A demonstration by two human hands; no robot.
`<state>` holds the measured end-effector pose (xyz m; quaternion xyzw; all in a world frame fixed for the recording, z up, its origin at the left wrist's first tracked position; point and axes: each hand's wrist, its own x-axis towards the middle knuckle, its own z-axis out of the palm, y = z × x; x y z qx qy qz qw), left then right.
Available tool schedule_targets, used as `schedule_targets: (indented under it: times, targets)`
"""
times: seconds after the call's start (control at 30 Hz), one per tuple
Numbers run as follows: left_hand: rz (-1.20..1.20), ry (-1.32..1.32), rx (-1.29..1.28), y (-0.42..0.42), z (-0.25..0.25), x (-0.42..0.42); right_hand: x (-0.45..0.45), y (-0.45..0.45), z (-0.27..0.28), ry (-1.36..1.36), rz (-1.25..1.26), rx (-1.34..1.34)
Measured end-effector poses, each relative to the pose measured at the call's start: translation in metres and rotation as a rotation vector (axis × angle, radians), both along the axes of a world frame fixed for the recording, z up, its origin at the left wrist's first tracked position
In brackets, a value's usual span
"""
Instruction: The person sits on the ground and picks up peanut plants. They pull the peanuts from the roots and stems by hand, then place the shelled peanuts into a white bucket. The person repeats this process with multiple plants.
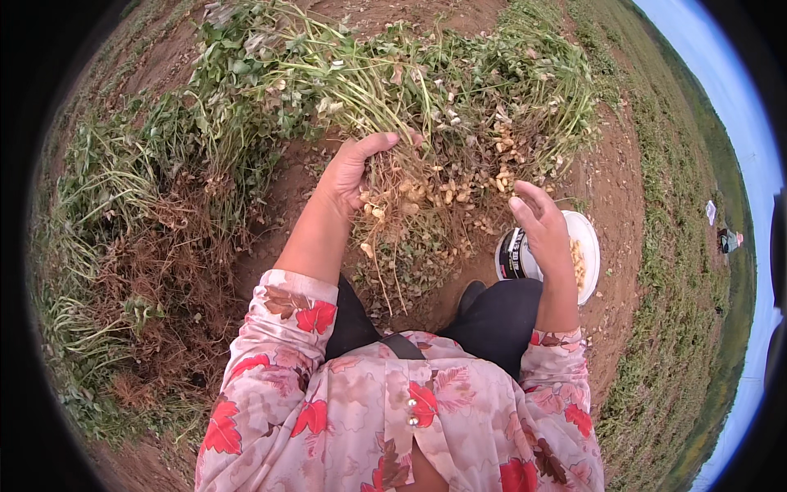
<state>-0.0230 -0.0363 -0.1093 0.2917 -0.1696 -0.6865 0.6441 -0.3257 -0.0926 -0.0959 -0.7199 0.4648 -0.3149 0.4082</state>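
My left hand [353, 172] grips a bunch of pulled peanut plants [393, 150] by the stems, just above the roots. Peanut pods [375, 212] dangle from those roots, and two long thin roots hang lower. My right hand [540, 224] is raised to the right of the bunch, over a white plastic bucket [594, 246]. Its thumb and fingers are a little apart, and no object shows between them. Peanut pods [578, 261] lie inside the bucket, partly hidden by my right wrist. More pods [504, 175] are attached to plants lying just beyond that hand.
A heap of uprooted plants [178, 258] lies on the left, roots towards me. Leafy plants [529, 67] are piled ahead. Brown soil [615, 184] runs along the right beside crop rows [670, 246]. A distant person [730, 241] is at the far right, near a white object [711, 212].
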Motion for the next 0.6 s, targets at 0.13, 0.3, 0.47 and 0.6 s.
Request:
schedule_targets:
  times: [0.13,0.3,0.47,0.6]
  targets:
    - [-0.020,-0.095,-0.057,0.004,0.003,-0.006,0.092,0.018,0.018,-0.003,0.341,0.006]
    - [-0.092,-0.525,-0.123,0.005,0.004,-0.008,0.123,0.021,0.002,-0.155,0.494,0.072]
    - [-0.219,-0.715,-0.064,0.004,0.004,-0.001,0.120,0.039,-0.005,-0.592,0.238,0.547]
    - [-0.112,-0.532,-0.170,0.005,0.001,-0.007,0.115,0.017,0.002,-0.266,0.121,0.034]
